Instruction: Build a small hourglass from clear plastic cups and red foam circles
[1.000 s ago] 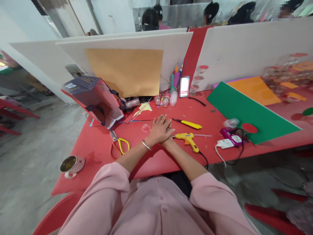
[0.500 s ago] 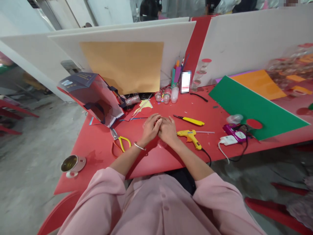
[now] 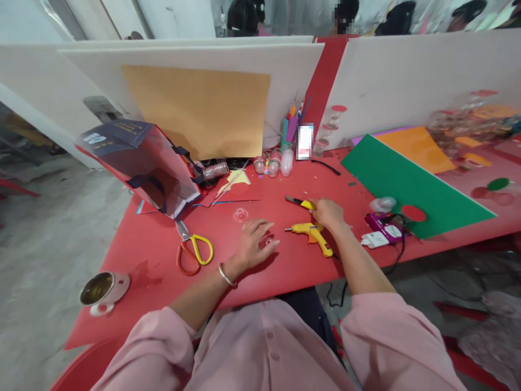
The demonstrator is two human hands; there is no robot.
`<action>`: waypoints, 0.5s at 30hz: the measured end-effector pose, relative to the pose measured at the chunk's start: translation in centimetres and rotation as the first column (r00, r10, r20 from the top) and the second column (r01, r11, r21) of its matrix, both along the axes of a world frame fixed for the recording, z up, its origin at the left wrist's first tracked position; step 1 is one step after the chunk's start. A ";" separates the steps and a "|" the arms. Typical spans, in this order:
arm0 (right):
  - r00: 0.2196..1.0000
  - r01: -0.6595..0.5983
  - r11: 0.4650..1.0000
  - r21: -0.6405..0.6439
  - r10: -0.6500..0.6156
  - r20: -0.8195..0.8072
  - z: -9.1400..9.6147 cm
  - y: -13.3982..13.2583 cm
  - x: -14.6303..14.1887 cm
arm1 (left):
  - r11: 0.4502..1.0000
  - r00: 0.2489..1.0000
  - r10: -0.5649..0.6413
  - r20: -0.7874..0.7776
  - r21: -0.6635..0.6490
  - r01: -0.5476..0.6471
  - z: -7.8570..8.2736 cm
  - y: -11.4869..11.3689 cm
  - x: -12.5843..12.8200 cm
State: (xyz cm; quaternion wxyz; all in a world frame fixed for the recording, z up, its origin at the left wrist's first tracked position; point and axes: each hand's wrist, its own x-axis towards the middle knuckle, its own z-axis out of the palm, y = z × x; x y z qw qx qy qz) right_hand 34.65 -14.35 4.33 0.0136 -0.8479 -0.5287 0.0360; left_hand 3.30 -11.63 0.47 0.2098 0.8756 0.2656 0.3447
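1. Red covers the worktop [image 3: 280, 282], whose front edge runs close to the pink shirt and whose left edge slants down past the mug [image 3: 122, 283].
2. Both hands are well apart from each other. The left hand [image 3: 254, 244] has its fingers and thumb spread, low over a small transparent piece [image 3: 267, 243]; whether they touch it cannot be told.
3. The right hand [image 3: 329, 213] is on the handle of the yellow utility knife [image 3: 300, 202], hiding its rear end; how firmly it is closed cannot be told. The blade end points left.
4. Red surface shows between the left hand and the yellow glue gun [image 3: 307, 231], which lies just below the knife, nozzle leftward, a dark cord hanging past the front edge.
5. Another transparent piece [image 3: 240, 215] lies beyond the left hand. Scissors [image 3: 194, 252] with one yellow and one orange-red handle lie to its left.
6. At the back left leans a dark-topped paper bag [image 3: 140, 157], with a tan sheet [image 3: 199, 108] upright against white panels [image 3: 407, 87].
7. To the right are a purple power block [image 3: 385, 225] and a slanting green board [image 3: 411, 182].
8. Beyond the panels, other people's heads show; grey floor [image 3: 36, 260] lies to the left.
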 end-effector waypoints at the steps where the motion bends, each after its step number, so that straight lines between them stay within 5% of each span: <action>1: 1.000 0.002 1.000 0.000 -0.002 -0.011 -0.2 0.4 0.2 | 1.000 1.000 -0.006 -0.008 0.017 0.006 -0.1 -0.2 0.0; 5: 0.999 -0.003 0.999 0.041 0.004 -0.033 0.3 2.9 -0.1 | 0.999 1.000 -0.004 -0.018 0.050 0.005 -0.5 -0.2 0.0; 9: 0.999 -0.022 0.988 0.155 0.026 -0.024 2.7 3.4 -1.6 | 0.999 0.999 -0.007 -0.037 0.046 0.008 -0.6 0.0 -0.1; 12: 0.997 -0.069 0.959 0.273 0.077 -0.020 4.0 -0.2 -3.6 | 0.999 0.999 -0.025 -0.047 0.042 0.027 -0.8 -0.1 -0.1; 15: 1.000 0.010 0.976 0.216 -0.006 -0.021 3.1 -6.0 -6.0 | 0.997 0.998 -0.047 -0.047 0.064 0.050 -1.2 -0.3 0.0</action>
